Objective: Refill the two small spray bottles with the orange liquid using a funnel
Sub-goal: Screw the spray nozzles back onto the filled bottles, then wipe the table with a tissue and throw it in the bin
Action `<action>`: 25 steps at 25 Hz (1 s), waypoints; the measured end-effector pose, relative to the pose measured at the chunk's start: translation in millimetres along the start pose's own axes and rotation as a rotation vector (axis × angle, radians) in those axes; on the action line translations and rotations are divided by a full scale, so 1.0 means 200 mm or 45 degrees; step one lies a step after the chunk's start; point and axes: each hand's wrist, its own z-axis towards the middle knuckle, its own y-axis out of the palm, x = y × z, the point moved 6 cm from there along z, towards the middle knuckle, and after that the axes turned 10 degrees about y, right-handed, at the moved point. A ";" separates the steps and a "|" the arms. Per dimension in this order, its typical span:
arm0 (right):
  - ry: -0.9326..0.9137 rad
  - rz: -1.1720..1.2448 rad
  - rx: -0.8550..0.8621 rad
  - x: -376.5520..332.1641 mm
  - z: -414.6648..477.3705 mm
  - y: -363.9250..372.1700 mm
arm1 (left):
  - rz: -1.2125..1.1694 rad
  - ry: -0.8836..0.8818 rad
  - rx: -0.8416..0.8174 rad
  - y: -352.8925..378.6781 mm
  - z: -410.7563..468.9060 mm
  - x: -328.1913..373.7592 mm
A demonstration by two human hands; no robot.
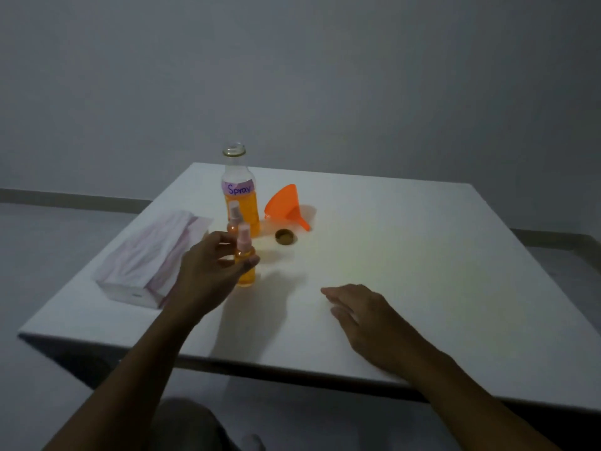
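Observation:
My left hand (209,265) grips a small spray bottle (246,275) filled with orange liquid and capped with a pink sprayer; the bottle stands upright on the white table (406,255). Just behind it stands a second small spray bottle (233,219), also with orange liquid and its pink top on. A tall open glass bottle (241,196) labelled "Spray", about half full of orange liquid, stands behind both. An orange funnel (286,205) lies on its side to the right of the tall bottle. My right hand (357,312) rests flat on the table, fingers straight.
A round brown bottle cap (285,237) lies upside down between the funnel and the small bottles. A pink and white tissue box (153,255) lies at the table's left. The near table edge runs just under my forearms.

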 end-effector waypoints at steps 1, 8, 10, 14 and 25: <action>-0.027 -0.094 -0.019 0.01 -0.01 0.05 | 0.028 -0.005 0.053 -0.04 -0.02 -0.03; -0.120 -0.249 0.105 0.03 0.00 0.13 | 0.086 0.023 0.170 -0.13 -0.13 -0.14; -0.119 -0.250 0.114 0.03 0.00 0.14 | 0.049 0.027 0.120 -0.11 -0.13 -0.16; -0.113 -0.227 0.111 0.04 0.00 0.14 | 0.222 0.079 -0.054 -0.18 -0.16 -0.14; -0.118 -0.192 0.139 0.03 0.01 0.15 | 1.003 0.121 0.135 -0.50 -0.08 -0.31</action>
